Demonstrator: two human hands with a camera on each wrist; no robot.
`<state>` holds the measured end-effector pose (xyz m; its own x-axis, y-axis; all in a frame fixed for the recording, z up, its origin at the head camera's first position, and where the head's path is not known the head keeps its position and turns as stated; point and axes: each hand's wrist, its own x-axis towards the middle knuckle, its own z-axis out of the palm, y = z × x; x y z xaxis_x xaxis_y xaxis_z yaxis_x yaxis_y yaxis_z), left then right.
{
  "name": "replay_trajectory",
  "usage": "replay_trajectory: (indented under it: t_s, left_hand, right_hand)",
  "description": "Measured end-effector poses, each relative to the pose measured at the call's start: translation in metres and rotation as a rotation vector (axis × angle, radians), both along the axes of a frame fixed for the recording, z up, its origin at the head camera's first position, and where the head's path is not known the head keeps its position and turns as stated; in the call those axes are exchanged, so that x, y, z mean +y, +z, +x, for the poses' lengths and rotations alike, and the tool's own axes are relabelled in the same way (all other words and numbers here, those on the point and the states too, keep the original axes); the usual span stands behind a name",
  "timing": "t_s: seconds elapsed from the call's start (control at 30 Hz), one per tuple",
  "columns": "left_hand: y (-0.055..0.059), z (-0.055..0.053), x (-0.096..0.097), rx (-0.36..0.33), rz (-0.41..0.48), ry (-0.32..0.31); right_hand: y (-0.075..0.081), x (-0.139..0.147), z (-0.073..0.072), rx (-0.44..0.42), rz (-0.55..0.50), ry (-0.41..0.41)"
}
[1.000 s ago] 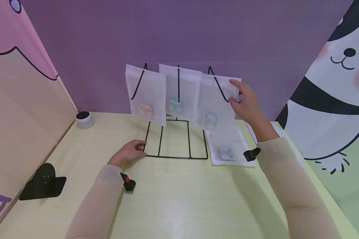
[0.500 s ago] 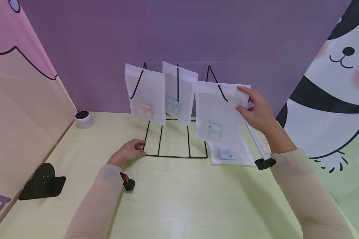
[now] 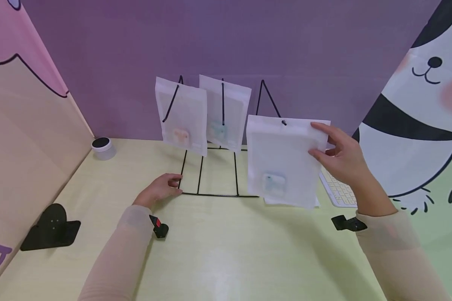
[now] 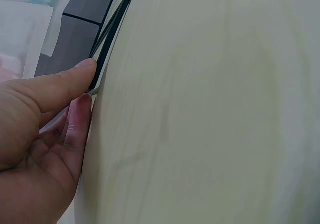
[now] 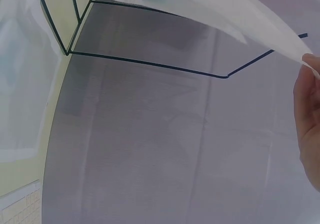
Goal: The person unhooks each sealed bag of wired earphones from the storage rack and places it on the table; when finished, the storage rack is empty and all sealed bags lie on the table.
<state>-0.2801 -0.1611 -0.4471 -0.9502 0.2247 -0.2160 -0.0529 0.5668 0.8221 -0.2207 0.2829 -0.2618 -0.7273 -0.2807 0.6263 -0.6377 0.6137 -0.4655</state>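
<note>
A black wire rack (image 3: 217, 195) with upright hooks stands on the table. Near its front left corner, my left hand (image 3: 159, 190) pinches the base wire between thumb and finger. My right hand (image 3: 342, 159) pinches the upper right corner of a white packet (image 3: 278, 156) with a small bluish print. The tip of the right hook (image 3: 283, 122) pokes out at the packet's top edge; the right wrist view also shows the hook tip (image 5: 305, 35) beyond the sheet. Two similar packets hang on the other hooks, the left packet (image 3: 181, 117) and the middle packet (image 3: 227, 110).
Another white packet (image 3: 291, 205) lies on the table, mostly hidden behind the held one. A white keyboard (image 3: 338, 189) is at the right. A small white jar (image 3: 104, 149) with a black top and a black stand (image 3: 52, 230) are at the left. A purple wall (image 3: 226, 37) rises behind.
My right hand has drawn the right packet forward, right and down along its hook to the tip. The middle packet swung a little. My left hand stays on the rack.
</note>
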Motion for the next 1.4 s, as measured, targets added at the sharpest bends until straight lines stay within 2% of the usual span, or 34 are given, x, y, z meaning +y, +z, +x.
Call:
replay_trajectory:
  t_s: [0.13,0.33,0.57,0.67,0.8,0.9,1.03,1.13,1.33,1.4]
  left_hand:
    - [0.001,0.0,0.0,-0.003,0.003,-0.007]
    - [0.001,-0.001,0.001,-0.004,0.006,-0.006]
    - [0.001,-0.001,0.002,-0.002,0.007,-0.017]
    - [0.001,-0.001,0.002,0.0,0.009,-0.016]
    - [0.001,0.0,0.002,-0.007,0.015,-0.005]
    - [0.001,0.0,0.0,-0.012,0.019,-0.004]
    - [-0.001,0.0,0.0,-0.016,0.022,-0.001]
    - [-0.002,-0.001,0.0,-0.009,0.018,0.002]
    - [-0.003,-0.003,0.001,0.005,0.012,-0.006]
    - [-0.003,-0.004,0.002,0.002,0.013,-0.006]
  right_hand:
    - [0.002,0.004,0.011,0.028,-0.047,0.047]
    - [0.004,0.012,0.028,0.032,-0.12,0.075]
    - [0.004,0.02,0.05,0.067,-0.154,0.096]
    - [0.004,0.022,0.058,0.034,-0.21,0.159]
    - [-0.004,0.024,0.064,-0.04,-0.274,0.284]
    - [-0.016,0.024,0.065,-0.138,-0.284,0.316]
    - [-0.035,0.026,0.061,-0.287,-0.205,0.248]
    - [-0.047,0.03,0.052,-0.36,-0.14,0.213]
    - [-0.065,0.049,0.034,-0.492,-0.121,0.153]
    - [-0.072,0.056,0.027,-0.571,-0.116,0.143]
